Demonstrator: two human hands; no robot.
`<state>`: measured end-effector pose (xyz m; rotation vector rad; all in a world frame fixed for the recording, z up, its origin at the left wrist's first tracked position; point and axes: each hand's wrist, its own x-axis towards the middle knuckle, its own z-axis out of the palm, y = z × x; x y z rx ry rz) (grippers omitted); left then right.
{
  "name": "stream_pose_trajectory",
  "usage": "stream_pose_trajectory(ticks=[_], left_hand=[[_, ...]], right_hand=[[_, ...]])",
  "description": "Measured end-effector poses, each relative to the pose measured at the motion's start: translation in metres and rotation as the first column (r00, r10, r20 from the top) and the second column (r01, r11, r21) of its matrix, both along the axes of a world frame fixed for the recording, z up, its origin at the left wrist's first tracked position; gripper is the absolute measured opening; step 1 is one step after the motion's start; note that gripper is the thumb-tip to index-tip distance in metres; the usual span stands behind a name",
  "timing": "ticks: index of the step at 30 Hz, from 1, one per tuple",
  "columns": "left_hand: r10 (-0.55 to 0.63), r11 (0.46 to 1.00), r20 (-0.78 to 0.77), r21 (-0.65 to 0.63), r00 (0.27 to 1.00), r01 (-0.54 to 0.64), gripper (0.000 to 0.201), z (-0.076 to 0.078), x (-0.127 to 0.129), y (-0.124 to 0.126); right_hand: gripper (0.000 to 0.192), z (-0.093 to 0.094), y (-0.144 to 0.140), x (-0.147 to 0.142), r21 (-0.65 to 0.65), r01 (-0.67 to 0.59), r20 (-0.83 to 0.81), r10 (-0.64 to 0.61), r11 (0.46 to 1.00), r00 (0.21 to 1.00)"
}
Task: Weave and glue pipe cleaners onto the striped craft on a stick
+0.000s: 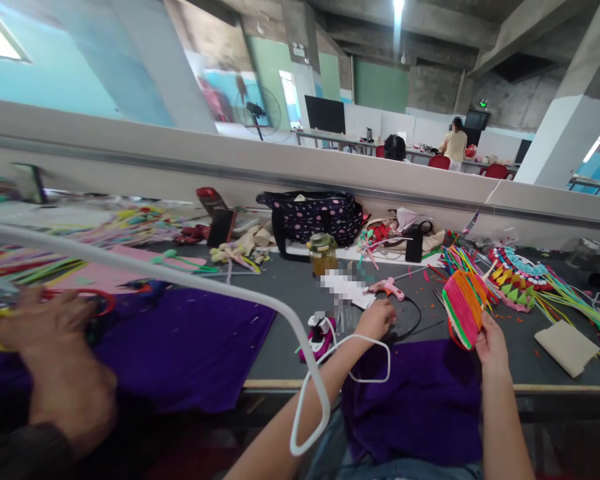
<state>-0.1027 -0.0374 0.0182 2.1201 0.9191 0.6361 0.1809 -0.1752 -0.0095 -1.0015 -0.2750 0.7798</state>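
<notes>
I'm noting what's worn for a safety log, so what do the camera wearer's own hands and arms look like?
The left hand and right hand are ungloved. Both forearms are bare, with no sleeve, watch or bracelet visible. The upper arms are out of frame, and rings can't be made out.

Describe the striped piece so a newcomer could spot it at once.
Find the dark grey table, then the person's right hand near its front edge. That hand holds the striped piece. Broad pink and orange bands distinguish it from the round, blue-ringed piece beyond.
</notes>
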Motion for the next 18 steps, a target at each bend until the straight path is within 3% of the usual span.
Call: stream_pose_trajectory(ticks=[6, 11, 18], left_hand=[[-0.022, 0.999, -0.153, 0.043, 0.988, 0.028, 0.014, -0.012, -0.025, -0.031], [0.100, 0.994, -0.195, 0.053, 0.976, -0.091, 0.014, -0.021, -0.033, -0.036], [-0.053, 0.997, -0.214, 0.044, 0.975, 0.064, 0.009, -0.032, -0.014, -0.036]], right_hand=[[0.039, -0.007, -0.018, -0.007, 0.010, -0.051, -0.012, 0.051, 0.999, 0.999], [0.037, -0.011, -0.018, -0.016, 0.010, -0.059, -0.022, 0.059, 0.998, 0.998], [0.033, -0.014, -0.008, -0.027, 0.027, -0.011, 0.007, 0.011, 1.000, 1.000]])
